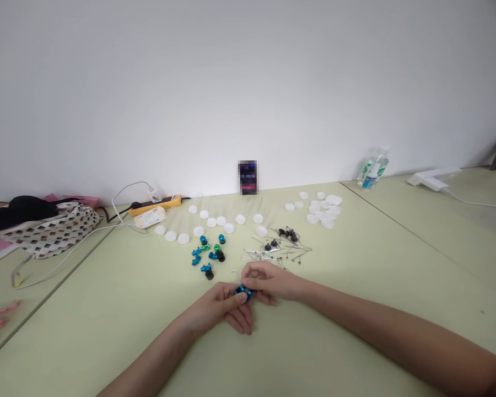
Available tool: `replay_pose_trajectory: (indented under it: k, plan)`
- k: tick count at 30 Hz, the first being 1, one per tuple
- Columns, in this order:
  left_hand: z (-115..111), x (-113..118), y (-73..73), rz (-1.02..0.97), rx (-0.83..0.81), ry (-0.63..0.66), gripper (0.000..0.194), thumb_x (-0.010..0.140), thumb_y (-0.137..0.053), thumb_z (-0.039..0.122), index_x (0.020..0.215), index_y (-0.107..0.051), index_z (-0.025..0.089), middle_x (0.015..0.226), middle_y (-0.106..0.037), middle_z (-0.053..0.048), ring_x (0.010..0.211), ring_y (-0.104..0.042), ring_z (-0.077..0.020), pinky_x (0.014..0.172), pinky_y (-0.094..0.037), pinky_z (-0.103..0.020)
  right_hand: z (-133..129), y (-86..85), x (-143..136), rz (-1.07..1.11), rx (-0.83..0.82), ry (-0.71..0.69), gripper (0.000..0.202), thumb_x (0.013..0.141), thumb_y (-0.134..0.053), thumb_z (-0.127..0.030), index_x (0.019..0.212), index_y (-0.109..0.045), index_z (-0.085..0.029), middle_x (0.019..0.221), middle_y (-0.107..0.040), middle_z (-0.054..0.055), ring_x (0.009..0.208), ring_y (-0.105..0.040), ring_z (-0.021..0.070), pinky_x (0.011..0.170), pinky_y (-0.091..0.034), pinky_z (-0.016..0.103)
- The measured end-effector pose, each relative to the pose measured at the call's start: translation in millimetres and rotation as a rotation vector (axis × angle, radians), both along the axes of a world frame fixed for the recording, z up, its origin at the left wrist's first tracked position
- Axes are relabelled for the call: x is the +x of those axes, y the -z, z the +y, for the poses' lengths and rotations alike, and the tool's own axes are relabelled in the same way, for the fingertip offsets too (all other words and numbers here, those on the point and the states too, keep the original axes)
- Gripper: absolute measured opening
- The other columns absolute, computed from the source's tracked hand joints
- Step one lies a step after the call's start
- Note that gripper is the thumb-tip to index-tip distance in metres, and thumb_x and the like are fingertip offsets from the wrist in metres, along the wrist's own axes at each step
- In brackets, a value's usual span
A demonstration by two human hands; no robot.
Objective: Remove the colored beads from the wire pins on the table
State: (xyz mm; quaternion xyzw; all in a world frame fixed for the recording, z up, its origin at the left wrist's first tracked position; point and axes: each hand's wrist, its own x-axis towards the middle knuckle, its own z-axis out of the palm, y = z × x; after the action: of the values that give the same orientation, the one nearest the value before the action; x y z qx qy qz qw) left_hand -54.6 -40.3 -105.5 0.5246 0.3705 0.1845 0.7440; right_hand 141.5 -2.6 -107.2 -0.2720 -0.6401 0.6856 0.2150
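Note:
My left hand (227, 303) is closed round a small shiny blue metal fitting (243, 293), thumb on top. From the right, my right hand (268, 281) meets it, thumb and forefinger pinched at the fitting's upper side; what they grip is mostly hidden. A thin bent metal wire (234, 272) sticks up beside the fingertips. Beyond my left hand lie several blue fittings (196, 260), some green fittings (217, 248) and black round pieces (209, 274). Past my right hand are loose thin metal rods (300, 255) and black knobs (268, 247).
Clear tubes with white caps (183, 238) lie in a row behind the fittings. Loose white caps (327, 223) are at back right. A phone (248, 177) leans on the wall. Also present: a yellow power strip (165, 204), patterned cloth (62, 226), plastic bottle (372, 170) and white adapter (432, 178).

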Motion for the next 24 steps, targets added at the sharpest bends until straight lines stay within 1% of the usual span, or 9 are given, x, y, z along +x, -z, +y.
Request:
replay_pose_trajectory:
  k: [1, 4, 5, 9, 13, 15, 18, 22, 24]
  plan:
    - [-0.3, 0.0, 0.0, 0.003, 0.000, 0.003, 0.042, 0.082, -0.051, 0.046, 0.083, -0.065, 0.006, 0.072, -0.067, -0.013, 0.064, -0.066, -0.0167, 0.064, -0.051, -0.028, -0.4, -0.3, 0.0, 0.000, 0.008, -0.011, 0.031, 0.079, -0.057, -0.044, 0.089, -0.049, -0.016, 0.067, -0.053, -0.003, 0.042, -0.046, 0.0041, 0.036, -0.033, 0.015]
    - [-1.2, 0.5, -1.4, -0.008, -0.008, -0.002, 0.041, 0.081, -0.052, 0.045, 0.087, -0.065, 0.007, 0.074, -0.067, -0.012, 0.064, -0.066, -0.0166, 0.063, -0.052, -0.027, -1.5, -1.3, -0.1, 0.060, -0.006, -0.001, 0.034, 0.072, -0.067, -0.038, 0.093, -0.049, -0.017, 0.080, -0.055, 0.000, 0.051, -0.052, 0.0052, 0.041, -0.038, 0.015]
    - [-1.3, 0.8, -2.1, -0.014, -0.009, -0.006, 0.040, 0.081, -0.052, 0.045, 0.087, -0.065, 0.008, 0.074, -0.068, -0.012, 0.063, -0.066, -0.0163, 0.063, -0.051, -0.027, -1.7, -1.5, -0.2, 0.061, -0.012, 0.012, 0.034, 0.073, -0.066, -0.039, 0.093, -0.050, -0.017, 0.080, -0.055, 0.000, 0.052, -0.053, 0.0056, 0.041, -0.038, 0.015]
    - [-0.9, 1.5, -3.6, -0.007, -0.001, 0.002, 0.041, 0.081, -0.052, 0.046, 0.082, -0.065, 0.008, 0.071, -0.067, -0.012, 0.062, -0.066, -0.0161, 0.062, -0.051, -0.026, -2.2, -1.6, -0.1, -0.006, 0.021, 0.010, 0.031, 0.080, -0.055, -0.045, 0.089, -0.050, -0.016, 0.063, -0.051, -0.003, 0.041, -0.045, 0.0045, 0.034, -0.032, 0.015]
    - [-0.4, 1.0, -2.5, -0.012, -0.001, 0.000, 0.041, 0.082, -0.051, 0.046, 0.088, -0.065, 0.008, 0.076, -0.067, -0.012, 0.064, -0.066, -0.0166, 0.064, -0.051, -0.027, -2.5, -2.3, -0.4, 0.043, 0.003, 0.027, 0.037, 0.072, -0.067, -0.042, 0.093, -0.049, -0.017, 0.079, -0.054, -0.001, 0.049, -0.050, 0.0043, 0.041, -0.039, 0.016]
    - [-0.5, 0.6, -2.2, -0.014, -0.002, -0.006, 0.041, 0.082, -0.051, 0.046, 0.090, -0.064, 0.008, 0.077, -0.067, -0.012, 0.065, -0.066, -0.0167, 0.064, -0.051, -0.028, -2.7, -2.8, -0.8, 0.015, -0.007, 0.044, 0.036, 0.075, -0.062, -0.046, 0.093, -0.050, -0.017, 0.072, -0.053, -0.002, 0.044, -0.046, 0.0038, 0.037, -0.035, 0.016]
    - [-0.7, 0.5, -2.5, -0.011, 0.001, -0.005, 0.041, 0.082, -0.052, 0.046, 0.089, -0.064, 0.008, 0.076, -0.066, -0.012, 0.065, -0.066, -0.0170, 0.063, -0.051, -0.028, -2.8, -3.0, -0.8, -0.035, -0.002, 0.018, 0.036, 0.078, -0.055, -0.050, 0.086, -0.051, -0.015, 0.057, -0.048, -0.006, 0.037, -0.039, 0.0028, 0.032, -0.027, 0.014]
    - [-0.9, 1.2, -3.1, -0.011, -0.004, -0.007, 0.041, 0.081, -0.052, 0.046, 0.089, -0.064, 0.008, 0.076, -0.067, -0.012, 0.065, -0.066, -0.0173, 0.063, -0.051, -0.028, -2.7, -2.4, -0.1, 0.012, 0.000, 0.033, 0.039, 0.071, -0.067, -0.045, 0.092, -0.050, -0.017, 0.072, -0.053, -0.004, 0.044, -0.046, 0.0028, 0.038, -0.034, 0.015]
    - [-0.9, 1.4, -3.1, -0.009, -0.004, -0.008, 0.042, 0.080, -0.052, 0.047, 0.089, -0.064, 0.008, 0.077, -0.067, -0.012, 0.066, -0.066, -0.0173, 0.063, -0.051, -0.028, -2.6, -2.0, -0.2, -0.021, 0.002, 0.052, 0.037, 0.074, -0.062, -0.048, 0.091, -0.050, -0.017, 0.069, -0.053, -0.003, 0.042, -0.045, 0.0033, 0.036, -0.034, 0.015]
